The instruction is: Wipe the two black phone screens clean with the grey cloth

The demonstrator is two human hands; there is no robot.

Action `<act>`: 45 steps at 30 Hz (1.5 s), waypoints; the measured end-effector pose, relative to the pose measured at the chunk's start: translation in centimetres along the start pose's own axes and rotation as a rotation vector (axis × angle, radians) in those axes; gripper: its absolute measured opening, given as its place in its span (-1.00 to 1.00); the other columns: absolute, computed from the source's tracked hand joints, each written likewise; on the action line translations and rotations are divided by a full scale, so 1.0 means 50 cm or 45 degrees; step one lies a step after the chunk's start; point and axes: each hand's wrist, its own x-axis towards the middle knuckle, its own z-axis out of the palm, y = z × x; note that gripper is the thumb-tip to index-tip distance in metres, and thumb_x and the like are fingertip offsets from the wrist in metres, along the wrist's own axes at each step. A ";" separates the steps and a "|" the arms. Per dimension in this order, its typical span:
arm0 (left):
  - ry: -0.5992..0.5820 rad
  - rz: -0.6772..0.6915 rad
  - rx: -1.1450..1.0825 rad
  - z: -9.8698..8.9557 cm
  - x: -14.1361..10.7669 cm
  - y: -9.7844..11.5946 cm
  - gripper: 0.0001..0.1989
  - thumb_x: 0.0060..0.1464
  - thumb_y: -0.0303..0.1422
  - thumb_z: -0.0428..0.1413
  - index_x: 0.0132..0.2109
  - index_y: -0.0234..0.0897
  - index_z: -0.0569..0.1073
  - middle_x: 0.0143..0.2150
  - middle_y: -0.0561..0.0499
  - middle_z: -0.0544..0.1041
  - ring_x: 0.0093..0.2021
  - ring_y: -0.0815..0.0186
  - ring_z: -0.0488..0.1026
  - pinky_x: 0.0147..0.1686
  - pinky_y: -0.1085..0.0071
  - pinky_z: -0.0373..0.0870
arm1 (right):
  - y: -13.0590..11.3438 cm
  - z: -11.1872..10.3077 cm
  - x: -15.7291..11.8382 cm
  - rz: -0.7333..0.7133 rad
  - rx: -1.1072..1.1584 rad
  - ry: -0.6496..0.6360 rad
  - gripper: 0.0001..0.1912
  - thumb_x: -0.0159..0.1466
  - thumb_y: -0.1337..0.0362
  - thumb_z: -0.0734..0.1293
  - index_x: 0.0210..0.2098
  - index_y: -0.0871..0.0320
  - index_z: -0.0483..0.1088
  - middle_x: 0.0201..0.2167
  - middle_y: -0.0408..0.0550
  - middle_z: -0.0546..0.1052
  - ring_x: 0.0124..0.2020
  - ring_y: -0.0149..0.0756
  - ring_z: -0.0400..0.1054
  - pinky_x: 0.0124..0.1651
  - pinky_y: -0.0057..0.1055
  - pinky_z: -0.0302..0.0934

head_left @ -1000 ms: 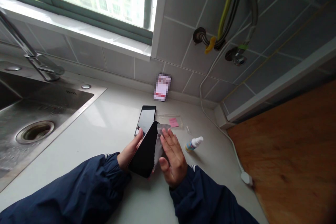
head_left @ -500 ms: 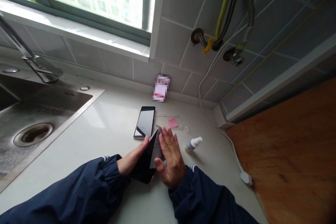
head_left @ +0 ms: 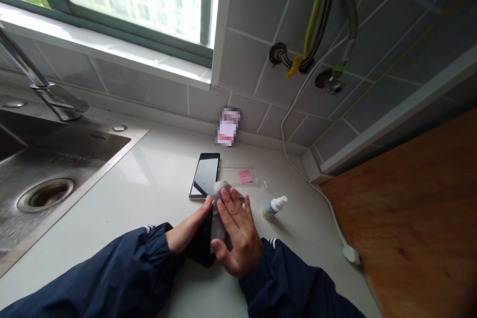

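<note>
Left hand [head_left: 188,227] clasps a black flat device [head_left: 201,248] above the counter [head_left: 149,179]. Right hand [head_left: 236,235], fingers spread, presses a grey cleaning cloth [head_left: 219,223] onto it. A smartphone [head_left: 204,175] lies just beyond.

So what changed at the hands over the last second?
The right hand moved in and pressed the grey cloth over the black flat object, now covering most of its upper face. The object sits lower, its edge still held by the left hand. The phone and small bottle stayed put.
</note>
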 end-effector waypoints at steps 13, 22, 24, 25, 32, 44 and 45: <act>0.138 -0.312 -0.619 -0.019 0.016 -0.021 -0.33 0.20 0.10 0.01 0.14 -0.40 0.50 -0.05 -0.23 0.66 0.11 0.08 0.53 0.05 0.34 0.46 | -0.028 -0.009 -0.014 -0.329 0.068 -0.195 -0.33 0.43 -0.02 0.10 0.36 0.30 0.12 0.41 0.06 0.12 0.46 0.01 -0.09 0.47 0.16 -0.38; 0.056 -0.449 -0.618 -0.019 0.012 -0.015 -0.27 0.15 0.18 -0.01 -0.17 -0.52 0.61 -0.43 -0.20 0.65 -0.47 0.29 0.57 -0.47 0.53 0.42 | -0.031 -0.002 -0.016 -0.332 0.075 -0.156 -0.39 0.40 0.02 0.16 0.33 0.23 0.20 0.36 0.02 0.24 0.44 -0.05 -0.03 0.49 0.08 -0.40; 0.049 -0.455 -0.640 -0.017 0.012 -0.013 -0.28 0.15 0.18 0.00 -0.22 -0.51 0.61 -0.46 -0.17 0.64 -0.50 0.31 0.55 -0.50 0.54 0.40 | -0.030 0.002 -0.018 -0.329 0.075 -0.148 -0.40 0.41 0.02 0.14 0.32 0.24 0.21 0.36 0.03 0.24 0.44 -0.04 -0.04 0.48 0.11 -0.40; 0.057 -0.460 -0.656 -0.016 0.012 -0.009 -0.28 0.16 0.17 -0.01 -0.24 -0.51 0.62 -0.48 -0.16 0.63 -0.51 0.32 0.55 -0.51 0.54 0.40 | -0.029 0.005 -0.019 -0.341 0.086 -0.134 -0.39 0.41 0.01 0.14 0.31 0.25 0.22 0.36 0.03 0.25 0.44 -0.03 -0.04 0.48 0.12 -0.39; -0.012 -0.456 -0.784 -0.013 0.011 0.013 -0.20 0.29 0.11 -0.24 -0.29 -0.53 0.61 -0.43 -0.24 0.63 -0.49 0.28 0.57 -0.39 0.46 0.49 | -0.020 0.009 -0.015 -0.589 0.121 -0.119 -0.36 0.39 -0.09 0.16 0.24 0.27 0.30 0.33 0.00 0.29 0.44 -0.08 -0.03 0.49 0.07 -0.33; -0.034 -0.473 -0.863 -0.017 0.014 0.005 -0.20 0.25 0.16 -0.19 -0.30 -0.52 0.60 -0.48 -0.19 0.61 -0.53 0.33 0.53 -0.47 0.52 0.43 | -0.018 0.018 -0.020 -0.539 0.178 -0.097 -0.41 0.41 -0.04 0.12 0.22 0.24 0.31 0.31 -0.05 0.33 0.43 -0.14 0.01 0.49 0.05 -0.29; -0.036 -0.478 -0.860 -0.018 0.014 0.002 -0.20 0.25 0.16 -0.19 -0.29 -0.52 0.61 -0.49 -0.19 0.61 -0.53 0.33 0.53 -0.46 0.52 0.44 | -0.018 0.016 -0.019 -0.527 0.180 -0.082 -0.41 0.42 -0.03 0.12 0.24 0.25 0.30 0.32 -0.05 0.32 0.43 -0.15 0.02 0.49 0.05 -0.30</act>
